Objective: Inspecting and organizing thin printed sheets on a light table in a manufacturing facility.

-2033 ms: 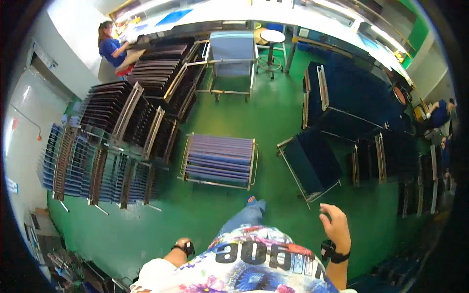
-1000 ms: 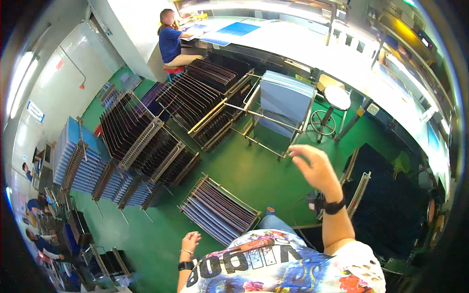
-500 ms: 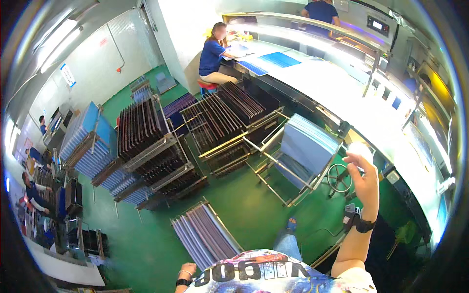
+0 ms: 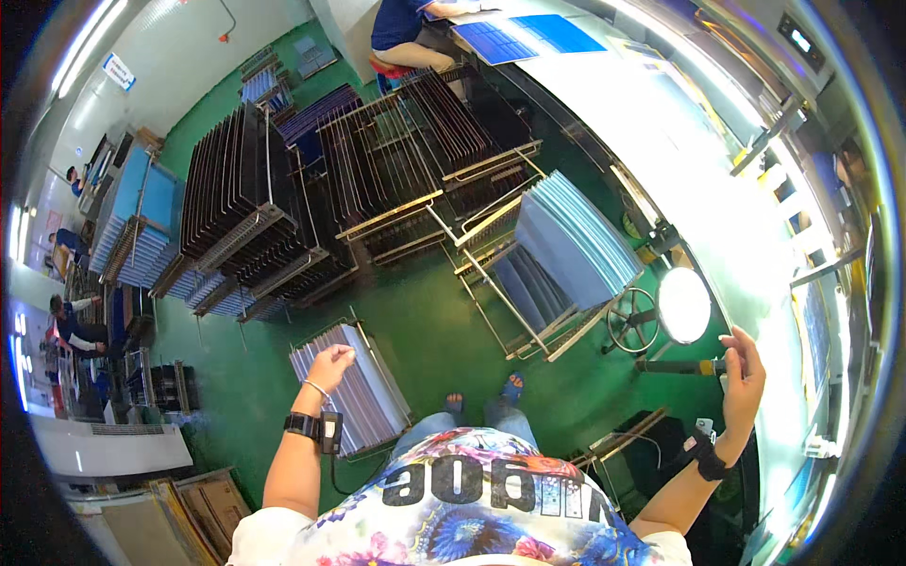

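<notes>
Our bare left hand (image 4: 329,367) has risen, curled; our bare right hand (image 4: 745,375), fingers spread, hangs near the white round-seated stool (image 4: 683,307).

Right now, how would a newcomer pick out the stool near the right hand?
Find the bright white worktable along the right. Beside its edge, just above the right hand in the picture, stands the stool. It is round and white-topped, unlike the flat blue-grey sheets racked nearby.

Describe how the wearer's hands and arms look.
The left hand is ungloved, with a thin pale bracelet and a black strap bearing a small black box and dark cable. The right hand, ungloved too, has a black wrist strap. The sleeves are short and white.
</notes>
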Motion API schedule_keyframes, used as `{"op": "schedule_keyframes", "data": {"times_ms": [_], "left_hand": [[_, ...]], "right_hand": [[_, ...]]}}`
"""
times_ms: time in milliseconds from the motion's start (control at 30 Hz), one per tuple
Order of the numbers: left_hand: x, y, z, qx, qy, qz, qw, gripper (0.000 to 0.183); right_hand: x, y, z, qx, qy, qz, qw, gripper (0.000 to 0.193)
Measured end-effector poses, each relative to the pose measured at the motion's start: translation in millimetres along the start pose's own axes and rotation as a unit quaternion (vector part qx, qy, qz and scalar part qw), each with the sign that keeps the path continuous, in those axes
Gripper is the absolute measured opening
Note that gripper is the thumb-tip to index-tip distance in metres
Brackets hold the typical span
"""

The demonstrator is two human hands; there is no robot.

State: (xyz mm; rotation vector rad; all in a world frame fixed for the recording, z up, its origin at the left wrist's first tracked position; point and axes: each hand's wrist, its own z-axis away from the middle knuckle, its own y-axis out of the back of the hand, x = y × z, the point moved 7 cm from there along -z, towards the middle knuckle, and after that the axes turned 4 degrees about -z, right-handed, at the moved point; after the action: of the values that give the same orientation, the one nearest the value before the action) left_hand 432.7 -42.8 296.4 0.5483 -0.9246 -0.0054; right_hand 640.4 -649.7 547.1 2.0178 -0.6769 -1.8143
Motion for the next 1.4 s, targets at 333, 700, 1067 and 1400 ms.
{"op": "schedule_keyframes", "data": {"times_ms": [333, 700, 1067, 1400], "left_hand": [[18, -101, -58, -0.146, -0.028, -0.147, 0.978, 0.029], [20, -295, -127, -0.09, 0.317, 0.106, 0.938, 0.07], [-3, -392, -191, 0.245, 0.368, 0.172, 0.881, 0.064], [-15, -404, -203, 0.341, 0.373, 0.236, 0.83, 0.049]], "right_hand": [[-14, -40, -45, -0.103, 0.007, 0.058, 0.993, 0.031], [209, -185, -254, -0.311, -0.203, -0.161, 0.914, 0.039], [365, -302, -292, -0.479, -0.31, -0.09, 0.816, 0.064], [415, -346, -280, -0.55, -0.342, -0.179, 0.74, 0.061]]}}
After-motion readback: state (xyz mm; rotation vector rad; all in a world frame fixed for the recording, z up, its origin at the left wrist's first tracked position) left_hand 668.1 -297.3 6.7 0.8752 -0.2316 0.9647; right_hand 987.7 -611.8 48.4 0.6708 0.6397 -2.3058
